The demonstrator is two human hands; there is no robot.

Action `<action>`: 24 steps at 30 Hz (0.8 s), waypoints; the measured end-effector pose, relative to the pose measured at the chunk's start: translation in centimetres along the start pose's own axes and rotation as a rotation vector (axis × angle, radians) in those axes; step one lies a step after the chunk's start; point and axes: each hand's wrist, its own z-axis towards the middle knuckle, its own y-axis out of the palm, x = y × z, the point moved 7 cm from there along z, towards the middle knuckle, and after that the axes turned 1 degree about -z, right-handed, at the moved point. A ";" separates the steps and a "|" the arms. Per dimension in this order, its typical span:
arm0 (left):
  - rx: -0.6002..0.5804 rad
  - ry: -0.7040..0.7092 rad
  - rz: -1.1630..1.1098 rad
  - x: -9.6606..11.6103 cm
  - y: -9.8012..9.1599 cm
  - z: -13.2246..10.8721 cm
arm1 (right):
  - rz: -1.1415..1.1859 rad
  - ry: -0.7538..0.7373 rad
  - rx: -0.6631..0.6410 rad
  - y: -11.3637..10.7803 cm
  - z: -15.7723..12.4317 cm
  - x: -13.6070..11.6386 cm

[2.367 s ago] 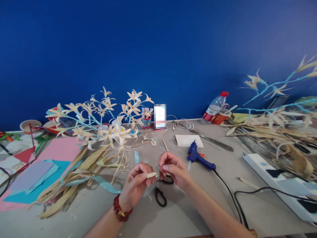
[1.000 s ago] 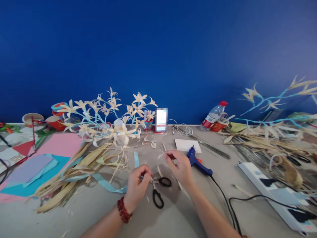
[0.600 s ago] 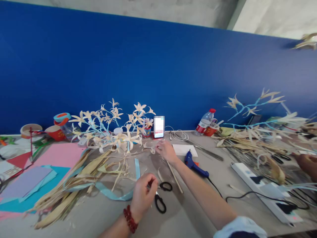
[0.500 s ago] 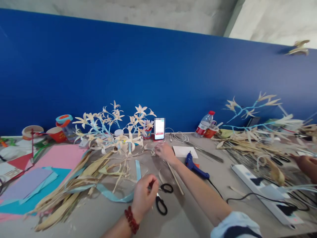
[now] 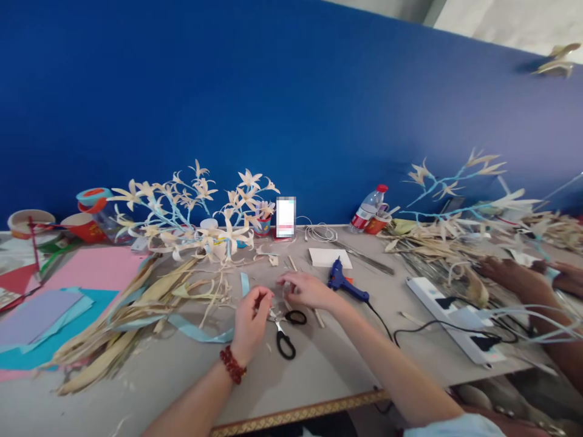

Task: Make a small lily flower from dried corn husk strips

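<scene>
My left hand (image 5: 252, 321), with a red bead bracelet (image 5: 233, 365) at the wrist, is closed with thumb and fingertips together; what it holds, if anything, is too small to make out. Facing it, my right hand (image 5: 310, 291) has its fingers curled down in a pinch, its grip also not clear. Between and below them lie black-handled scissors (image 5: 286, 346) on the table. A light blue ribbon (image 5: 198, 331) runs to the left hand's side. Right of my right hand rests a blue hot glue gun (image 5: 344, 282) near a white card (image 5: 330, 258).
Dried husk strips (image 5: 109, 340) and coloured paper (image 5: 40, 318) lie left. Husk flowers on blue stems (image 5: 182, 212) stand behind, beside a phone (image 5: 285, 218). A bottle (image 5: 368, 209), power strip (image 5: 450, 321) and cables are right. Another person's hands (image 5: 514, 279) work at far right.
My right hand has drawn back from near the phone toward my left hand, now above the scissors. The view has tilted down, showing the table's front edge. The other person's hands have come further into view.
</scene>
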 end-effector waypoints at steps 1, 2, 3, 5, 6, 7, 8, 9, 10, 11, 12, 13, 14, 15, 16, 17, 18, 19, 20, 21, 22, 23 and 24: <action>-0.002 0.003 0.004 -0.1 0.0 0.0 | 0.005 -0.006 -0.013 0.4 0.1 -0.1; -0.006 0.008 0.012 -0.1 0.1 0.1 | 0.007 -0.006 -0.007 0.4 0.3 -0.2; -0.009 0.014 0.025 -0.1 0.1 0.1 | 0.007 -0.002 0.013 0.2 0.4 -0.2; -0.028 0.024 0.055 0.0 0.3 0.2 | 0.011 0.001 0.059 -0.8 0.5 -0.4; -0.043 0.027 0.069 0.1 0.4 0.3 | 0.013 0.000 0.077 -1.4 0.4 -0.7; -0.056 0.030 0.080 0.1 0.5 0.4 | 0.016 -0.003 0.093 -1.9 0.2 -1.0; -0.067 0.031 0.084 0.2 0.7 0.4 | 0.023 -0.011 0.108 -2.3 0.0 -1.4; -0.074 0.026 0.073 0.2 0.8 0.4 | 0.033 -0.025 0.123 -2.6 -0.2 -2.0; -0.075 0.011 0.038 0.1 0.8 0.4 | 0.046 -0.045 0.145 -2.9 -0.5 -2.6; -0.068 -0.014 -0.013 -0.1 0.8 0.4 | 0.062 -0.072 0.170 -3.1 -0.7 -3.2; -0.060 -0.043 -0.070 -0.3 0.8 0.5 | 0.082 -0.105 0.200 -3.2 -0.9 -3.9; -0.049 -0.073 -0.123 -0.5 0.7 0.5 | 0.105 -0.144 0.234 -3.3 -1.1 -4.4; -0.037 -0.099 -0.169 -0.7 0.6 0.5 | 0.127 -0.183 0.268 -3.4 -1.3 -4.9; -0.025 -0.124 -0.208 -0.8 0.5 0.6 | 0.142 -0.221 0.309 -3.5 -1.6 -5.3; -0.015 -0.146 -0.240 -0.9 0.4 0.7 | 0.142 -0.253 0.357 -3.6 -1.9 -5.5; -0.013 -0.172 -0.273 -1.0 0.3 0.7 | 0.124 -0.281 0.409 -3.7 -2.3 -5.6; -0.019 -0.204 -0.316 -1.1 0.4 0.7 | 0.092 -0.304 0.465 -3.7 -2.9 -5.6; -0.037 -0.240 -0.360 -1.1 0.6 0.7 | 0.055 -0.327 0.515 -3.7 -3.5 -5.7; -0.068 -0.274 -0.395 -1.1 0.9 0.5 | 0.022 -0.353 0.557 -3.5 -4.1 -5.7; -0.112 -0.309 -0.435 -1.0 1.4 0.4 | 0.006 -0.385 0.584 -3.2 -4.7 -5.8; -0.157 -0.343 -0.490 -0.9 2.0 0.1 | 0.002 -0.421 0.594 -2.9 -5.3 -5.9; -0.201 -0.376 -0.565 -0.7 2.5 -0.2 | -0.002 -0.455 0.593 -2.4 -5.8 -6.1; -0.235 -0.406 -0.659 -0.5 3.0 -0.5 | -0.010 -0.480 0.585 -2.0 -6.2 -6.2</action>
